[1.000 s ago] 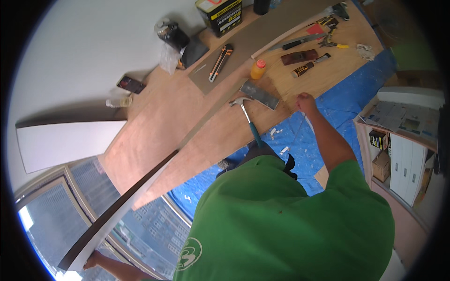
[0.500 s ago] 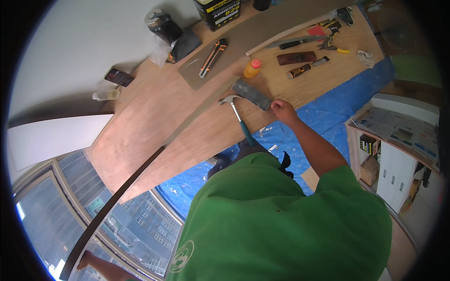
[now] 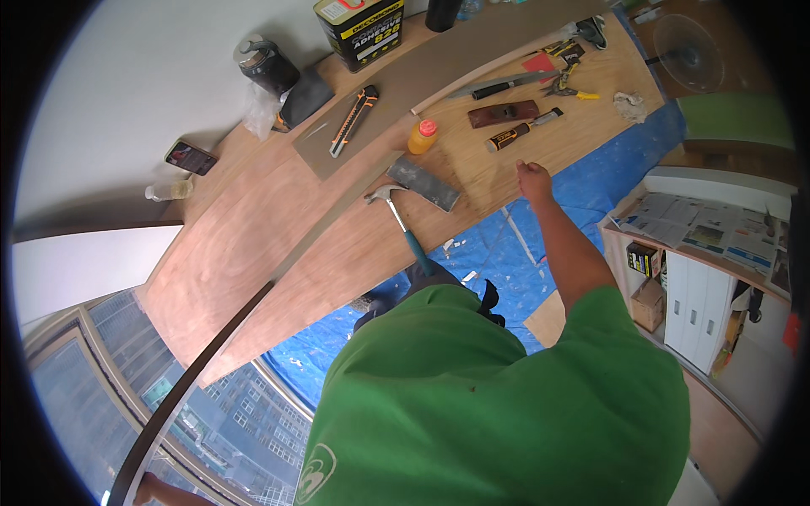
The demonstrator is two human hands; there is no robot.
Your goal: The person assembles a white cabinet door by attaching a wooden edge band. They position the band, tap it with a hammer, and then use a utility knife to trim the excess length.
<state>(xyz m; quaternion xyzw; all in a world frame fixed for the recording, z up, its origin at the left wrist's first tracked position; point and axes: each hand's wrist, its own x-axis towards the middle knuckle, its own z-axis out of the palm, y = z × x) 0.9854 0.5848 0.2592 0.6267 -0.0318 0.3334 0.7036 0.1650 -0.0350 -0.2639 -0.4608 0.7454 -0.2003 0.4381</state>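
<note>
My left hand [image 3: 148,487], at the lower left, grips the outer end of a long, narrow dark strip [image 3: 209,358]; its fingers are partly hidden. The strip bends across the window side and runs over the wooden table [image 3: 219,244]. My right hand [image 3: 533,180] is closed above the table's near edge, and anything inside it is hidden. Just beyond it lies a chisel [image 3: 521,132] with a black and orange handle. To its left are a flat grey block [image 3: 423,185] and a claw hammer [image 3: 396,218] with a green grip.
An orange bottle [image 3: 421,137], a wooden hand plane [image 3: 503,114], a saw [image 3: 506,85], yellow-handled pliers [image 3: 567,87] and a utility knife [image 3: 353,122] lie about the table. An adhesive can [image 3: 361,34] and a dark jar [image 3: 267,66] stand behind. Blue sheeting [image 3: 582,177] covers the floor.
My right hand has moved away from the grey block, up and right toward the chisel. My left hand still holds the strip, lower in the picture. The whole view has shifted slightly.
</note>
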